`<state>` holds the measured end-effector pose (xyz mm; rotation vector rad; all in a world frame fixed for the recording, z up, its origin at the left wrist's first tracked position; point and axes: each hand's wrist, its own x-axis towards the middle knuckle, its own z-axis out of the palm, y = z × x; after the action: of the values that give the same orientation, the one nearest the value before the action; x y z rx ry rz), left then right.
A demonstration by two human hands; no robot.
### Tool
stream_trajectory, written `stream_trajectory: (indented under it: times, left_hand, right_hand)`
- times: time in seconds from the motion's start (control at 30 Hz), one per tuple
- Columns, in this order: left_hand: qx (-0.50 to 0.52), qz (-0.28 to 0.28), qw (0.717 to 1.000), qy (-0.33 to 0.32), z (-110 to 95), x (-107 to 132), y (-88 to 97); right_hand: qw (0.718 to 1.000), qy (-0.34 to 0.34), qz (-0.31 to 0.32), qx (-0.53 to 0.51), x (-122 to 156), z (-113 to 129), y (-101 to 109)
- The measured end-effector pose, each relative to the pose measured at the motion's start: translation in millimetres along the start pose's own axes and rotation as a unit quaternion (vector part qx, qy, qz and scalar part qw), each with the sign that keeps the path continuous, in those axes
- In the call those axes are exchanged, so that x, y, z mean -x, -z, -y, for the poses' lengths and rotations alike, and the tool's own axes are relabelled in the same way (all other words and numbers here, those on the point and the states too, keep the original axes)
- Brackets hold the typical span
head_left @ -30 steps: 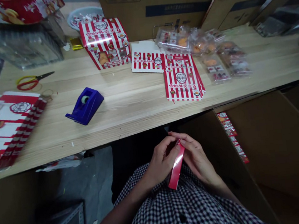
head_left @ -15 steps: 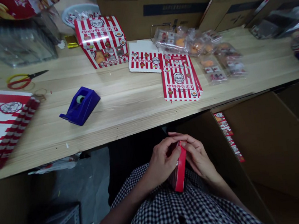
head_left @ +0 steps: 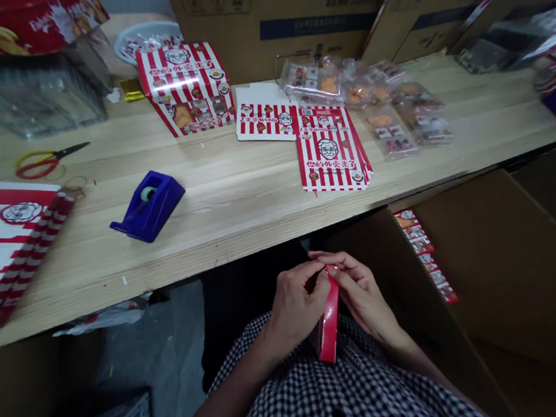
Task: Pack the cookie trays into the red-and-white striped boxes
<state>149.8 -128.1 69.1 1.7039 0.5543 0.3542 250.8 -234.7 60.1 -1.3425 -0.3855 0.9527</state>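
A narrow red cardboard box is held on edge in front of my checked shirt, below the table's front edge. My left hand grips it from the left, thumb near its upper end. On the other side my right hand pinches the same end, fingers bent over the top. Both sets of fingertips meet there and hide that end of the box. Beyond the hands on the table lie flat red-and-white striped cartons, overlapping a second flat stack.
A blue tape dispenser and scissors lie on the left of the table, beside stacked cartons. An assembled striped box stands at the back. Clear-wrapped toy packs are at right. An open large carton stands below right.
The view has shifted slightly, so the table things appear a little lower. Both hands stay on the red box, whose lower end has swung slightly left, showing more of its narrow side.
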Motion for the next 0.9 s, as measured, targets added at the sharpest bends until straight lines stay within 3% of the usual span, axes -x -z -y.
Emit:
stream_trajectory:
  times: [0.4, 0.53, 0.7, 0.9]
  left_hand:
    - [0.025, 0.005, 0.999, -0.026, 0, 2, -2.8]
    - [0.040, -0.004, 0.999, -0.029, 2, 4, -4.3]
    - [0.070, 0.008, 0.997, 0.025, 8, 13, -9.8]
    - [0.115, 0.061, 0.987, 0.093, 11, 18, -9.1]
  right_hand:
    - [0.999, 0.026, 0.004, 0.036, -5, 5, 2]
    - [1.000, 0.003, 0.012, -0.003, -4, 5, 1]
    - [0.997, -0.035, -0.003, -0.072, 1, 1, -4]
    - [0.998, -0.011, 0.007, -0.064, -2, -6, -8]
